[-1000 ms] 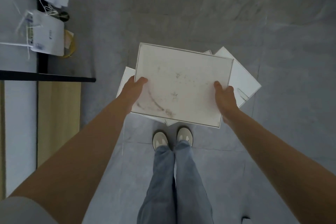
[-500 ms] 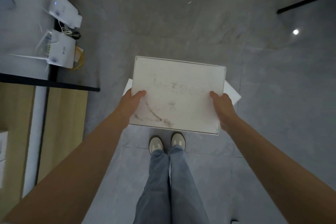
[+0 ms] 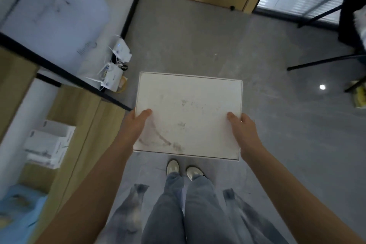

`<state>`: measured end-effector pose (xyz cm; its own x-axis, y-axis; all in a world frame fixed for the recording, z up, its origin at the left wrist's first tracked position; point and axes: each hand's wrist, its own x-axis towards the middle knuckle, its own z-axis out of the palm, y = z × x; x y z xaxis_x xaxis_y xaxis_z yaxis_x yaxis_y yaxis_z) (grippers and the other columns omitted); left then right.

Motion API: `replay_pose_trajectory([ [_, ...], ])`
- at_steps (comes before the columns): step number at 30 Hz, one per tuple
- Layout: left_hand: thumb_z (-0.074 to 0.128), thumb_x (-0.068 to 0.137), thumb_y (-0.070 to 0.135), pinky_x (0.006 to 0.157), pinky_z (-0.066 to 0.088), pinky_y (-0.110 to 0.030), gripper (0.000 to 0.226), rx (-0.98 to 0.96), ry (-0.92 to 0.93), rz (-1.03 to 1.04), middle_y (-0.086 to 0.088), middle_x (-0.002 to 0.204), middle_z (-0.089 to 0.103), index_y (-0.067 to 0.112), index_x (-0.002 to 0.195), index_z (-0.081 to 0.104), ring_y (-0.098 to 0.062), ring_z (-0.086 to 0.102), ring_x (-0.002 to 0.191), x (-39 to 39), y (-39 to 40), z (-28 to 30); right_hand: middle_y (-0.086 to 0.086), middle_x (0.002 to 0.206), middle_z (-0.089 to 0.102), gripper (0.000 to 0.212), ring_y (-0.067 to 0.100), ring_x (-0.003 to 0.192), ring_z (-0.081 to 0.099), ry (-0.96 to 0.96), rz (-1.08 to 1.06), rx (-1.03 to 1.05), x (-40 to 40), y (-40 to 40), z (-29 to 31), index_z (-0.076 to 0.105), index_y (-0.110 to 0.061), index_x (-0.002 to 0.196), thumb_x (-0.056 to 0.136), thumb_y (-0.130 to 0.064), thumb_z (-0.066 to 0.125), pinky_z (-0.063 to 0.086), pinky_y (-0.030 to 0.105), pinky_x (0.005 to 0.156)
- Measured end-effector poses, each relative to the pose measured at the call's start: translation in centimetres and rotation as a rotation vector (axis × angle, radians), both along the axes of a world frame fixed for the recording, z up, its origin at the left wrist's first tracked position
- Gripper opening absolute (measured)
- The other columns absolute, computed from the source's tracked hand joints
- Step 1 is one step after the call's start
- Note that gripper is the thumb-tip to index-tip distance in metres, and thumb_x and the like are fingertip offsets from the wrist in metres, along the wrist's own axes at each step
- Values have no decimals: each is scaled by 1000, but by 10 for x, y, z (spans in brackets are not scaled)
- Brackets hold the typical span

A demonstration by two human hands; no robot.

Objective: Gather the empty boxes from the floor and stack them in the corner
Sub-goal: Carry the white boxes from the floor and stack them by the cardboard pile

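1 flat white box (image 3: 188,115) held up, 2 hands on it: left hand (image 3: 136,125), right hand (image 3: 244,130). 2 white routers (image 3: 115,63) by the wall. Approx. 2 white cartons (image 3: 49,142) stacked on the shelf. 2 shoes (image 3: 184,169) on the floor.

We hold the box (image 3: 188,115) flat above the floor (image 3: 277,125), left hand (image 3: 136,125) on its left edge, right hand (image 3: 244,130) on its right. Our shoes (image 3: 184,169) stand just nearer. Two routers (image 3: 116,63) sit far left by the wall; stacked boxes (image 3: 49,144) rest on a shelf at left.
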<state>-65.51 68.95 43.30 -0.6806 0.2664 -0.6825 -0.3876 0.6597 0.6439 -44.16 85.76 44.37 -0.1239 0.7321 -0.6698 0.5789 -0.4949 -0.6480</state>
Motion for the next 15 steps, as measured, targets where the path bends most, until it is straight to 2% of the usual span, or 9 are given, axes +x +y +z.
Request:
replay_pose_trajectory([
  [3,60,94,36,86,45,-32,47,25,60,133,-1,120,60,14,135,54,-20,57,106,17,-25,32,0,105,67,21,26,99,63,114,16,-67,-3,-3,33,60,-21,111,93,-31,56,51,46,92],
  [5,58,95,32,80,43,-28,45,41,100,242,0,115,58,12,134,55,-18,56,100,32,-40,49,2,106,68,22,26,97,64,154,94,-60,-11,-3,51,63,-21,112,92,-28,58,52,46,90],
  [7,59,94,30,81,42,-26,40,65,121,337,2,114,60,13,131,57,-17,56,101,50,-53,63,4,105,69,23,26,93,64,177,181,-33,-22,-2,63,64,-20,114,92,-24,58,53,42,86],
  [11,61,75,52,94,50,-38,53,54,108,572,3,114,68,24,119,62,-21,63,103,86,-106,82,6,104,68,15,26,90,63,195,452,-2,-51,-20,85,63,-22,106,92,-24,58,52,41,87],
  [13,62,74,54,94,52,-43,47,45,80,675,1,110,68,26,112,62,-25,64,101,101,-128,85,7,105,68,18,28,93,64,206,561,-12,-62,-34,95,62,-21,106,89,-27,60,52,44,90],
  [15,63,73,55,90,54,-45,50,37,61,822,-1,108,68,25,114,64,-28,65,99,119,-157,88,7,103,70,27,29,94,66,203,704,-24,-70,-58,100,65,-19,101,79,-35,62,54,47,88],
])
